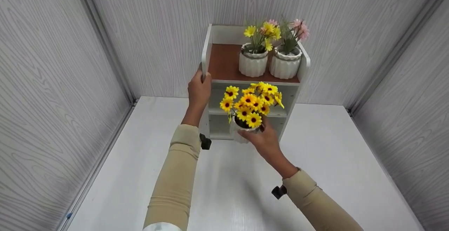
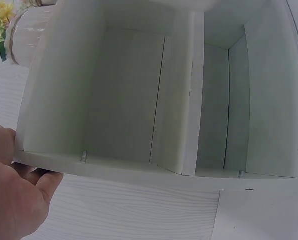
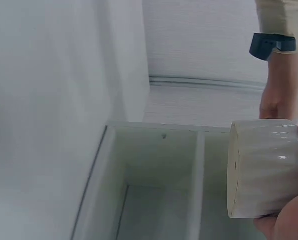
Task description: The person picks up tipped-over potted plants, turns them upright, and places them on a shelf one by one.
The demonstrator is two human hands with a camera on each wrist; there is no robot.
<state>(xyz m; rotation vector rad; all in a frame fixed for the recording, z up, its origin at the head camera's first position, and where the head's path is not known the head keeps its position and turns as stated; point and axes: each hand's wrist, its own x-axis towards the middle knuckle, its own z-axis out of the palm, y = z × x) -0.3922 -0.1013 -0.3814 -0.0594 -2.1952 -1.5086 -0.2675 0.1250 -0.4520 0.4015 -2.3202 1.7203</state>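
My right hand (image 1: 265,142) grips a white ribbed flower pot (image 3: 264,170) with yellow sunflowers (image 1: 248,100), holding it up in front of the small white shelf (image 1: 221,135). In the right wrist view the pot's base and side show, with fingers and thumb round it at the right edge. My left hand (image 1: 199,90) holds the shelf's left side panel near its upper front edge, as the left wrist view also shows. On the shelf's brown top board (image 1: 222,62) stand a pot with yellow flowers (image 1: 253,62) and a pot with pink flowers (image 1: 286,62), side by side toward the right.
Below the top board, the shelf has two open compartments, with a middle board (image 2: 192,100) between them. It stands on a white table (image 1: 224,189) against the grey wood-grain back wall (image 1: 151,31). Similar panels rise at left and right.
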